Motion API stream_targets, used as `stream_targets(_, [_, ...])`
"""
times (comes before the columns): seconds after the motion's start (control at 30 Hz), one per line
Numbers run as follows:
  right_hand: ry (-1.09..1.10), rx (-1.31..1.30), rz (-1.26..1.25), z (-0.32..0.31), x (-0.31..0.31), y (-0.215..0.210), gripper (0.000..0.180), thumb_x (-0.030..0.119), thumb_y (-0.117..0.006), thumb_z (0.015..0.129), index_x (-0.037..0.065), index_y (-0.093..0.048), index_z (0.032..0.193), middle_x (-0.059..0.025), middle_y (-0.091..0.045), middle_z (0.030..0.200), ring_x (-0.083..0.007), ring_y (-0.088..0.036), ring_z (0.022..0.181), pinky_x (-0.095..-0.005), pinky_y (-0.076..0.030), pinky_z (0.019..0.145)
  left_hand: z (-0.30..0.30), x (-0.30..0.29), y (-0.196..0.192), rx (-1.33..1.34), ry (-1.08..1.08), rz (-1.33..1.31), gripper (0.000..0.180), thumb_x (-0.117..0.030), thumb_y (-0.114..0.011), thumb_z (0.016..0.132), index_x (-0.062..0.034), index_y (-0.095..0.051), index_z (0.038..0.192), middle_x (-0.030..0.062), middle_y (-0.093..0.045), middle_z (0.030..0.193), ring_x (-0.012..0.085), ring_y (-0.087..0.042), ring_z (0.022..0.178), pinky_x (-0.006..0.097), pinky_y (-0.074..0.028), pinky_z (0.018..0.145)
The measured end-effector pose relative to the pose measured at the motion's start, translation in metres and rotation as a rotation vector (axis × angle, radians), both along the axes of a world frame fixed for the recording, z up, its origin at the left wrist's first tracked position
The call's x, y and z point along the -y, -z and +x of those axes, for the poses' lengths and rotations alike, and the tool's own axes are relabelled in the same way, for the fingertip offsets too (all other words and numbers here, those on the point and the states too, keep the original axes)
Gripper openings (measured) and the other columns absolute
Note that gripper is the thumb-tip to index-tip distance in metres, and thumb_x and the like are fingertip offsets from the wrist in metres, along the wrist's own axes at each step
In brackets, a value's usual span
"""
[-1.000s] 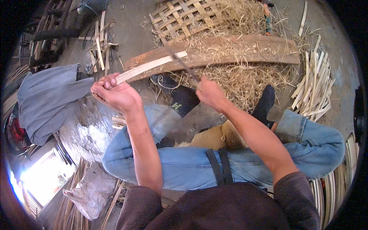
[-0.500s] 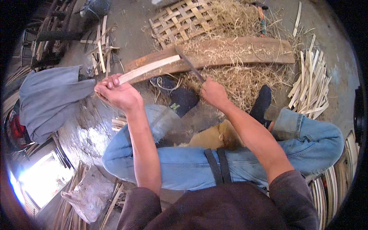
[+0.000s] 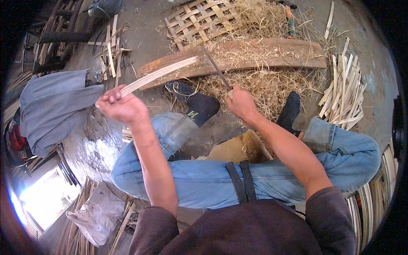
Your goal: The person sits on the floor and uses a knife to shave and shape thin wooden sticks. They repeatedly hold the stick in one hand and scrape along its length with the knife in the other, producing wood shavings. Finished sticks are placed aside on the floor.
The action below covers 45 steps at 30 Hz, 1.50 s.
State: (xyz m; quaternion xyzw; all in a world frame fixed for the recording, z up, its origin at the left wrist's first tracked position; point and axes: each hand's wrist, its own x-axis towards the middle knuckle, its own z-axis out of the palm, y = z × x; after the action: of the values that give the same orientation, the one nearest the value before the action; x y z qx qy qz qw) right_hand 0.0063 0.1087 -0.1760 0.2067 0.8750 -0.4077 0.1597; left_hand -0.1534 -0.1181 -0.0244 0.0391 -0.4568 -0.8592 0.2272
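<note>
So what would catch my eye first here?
Probably the pale strip gripped in the left hand, slanting up to meet the dark blade held in the right hand. Behind them a long plank lies in straw-like shavings, with a woven lattice at the top.

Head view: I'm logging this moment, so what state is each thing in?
Left hand: closed on the pale strip.
Pale strip: held, slanting up toward the plank.
Right hand: gripping the blade.
Blade: tip at the strip's far end.
Plank: lying flat, strewn with shavings.
</note>
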Motion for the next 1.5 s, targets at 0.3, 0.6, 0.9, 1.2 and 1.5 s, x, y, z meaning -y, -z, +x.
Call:
stream_targets(0.3, [-0.223,-0.168,-0.201,-0.018,0.045,-0.035,0.032,0.021,-0.059,0.085,-0.007,-0.048,0.097,-0.0283,-0.063,0.074,-0.0451,-0.063,0.073,-0.0510,-0.052,0.067,-0.001,-0.014,0.008,0.056,-0.086,-0.083,0.023,-0.027,-0.043,0.085,-0.0166,-0.036,0.066,-0.0053,-0.034,0.059,0.0089,-0.033,0.052,0.032,-0.040,0.067])
stream_targets(0.6, [-0.177,-0.034,-0.036,-0.017,0.022,0.008,0.031,0.018,-0.056,0.084,-0.005,-0.047,0.101,-0.0295,-0.063,0.079,-0.0457,-0.063,0.079,-0.0514,-0.051,0.074,-0.013,-0.001,0.019,0.132,-0.186,0.005,0.021,-0.028,-0.043,0.081,-0.0192,-0.037,0.063,-0.0059,-0.033,0.054,0.0087,-0.032,0.047,0.029,-0.036,0.062])
stream_targets(0.9, [-0.147,0.032,-0.005,-0.011,0.014,-0.011,0.029,0.016,-0.055,0.083,-0.006,-0.048,0.101,-0.0277,-0.064,0.079,-0.0426,-0.065,0.077,-0.0507,-0.052,0.070,-0.014,0.007,0.023,0.116,-0.180,-0.004,0.020,-0.029,-0.043,0.081,-0.0192,-0.036,0.064,-0.0063,-0.032,0.055,0.0088,-0.029,0.047,0.032,-0.036,0.062])
stream_targets(1.2, [-0.181,0.011,0.071,-0.005,0.011,-0.001,0.031,0.019,-0.056,0.084,-0.006,-0.045,0.098,-0.0270,-0.062,0.076,-0.0443,-0.063,0.074,-0.0513,-0.051,0.067,-0.016,0.003,0.024,0.091,-0.184,-0.024,0.024,-0.032,-0.042,0.083,-0.0189,-0.034,0.064,-0.0062,-0.030,0.057,0.0096,-0.028,0.048,0.033,-0.036,0.065])
stream_targets(1.5, [-0.182,0.123,0.174,0.003,-0.006,0.001,0.028,0.019,-0.054,0.086,-0.003,-0.046,0.102,-0.0239,-0.065,0.078,-0.0429,-0.064,0.076,-0.0512,-0.051,0.069,-0.014,0.018,0.026,0.150,-0.295,-0.024,0.022,-0.031,-0.041,0.082,-0.0183,-0.033,0.067,-0.0052,-0.028,0.056,0.0099,-0.027,0.048,0.034,-0.037,0.063])
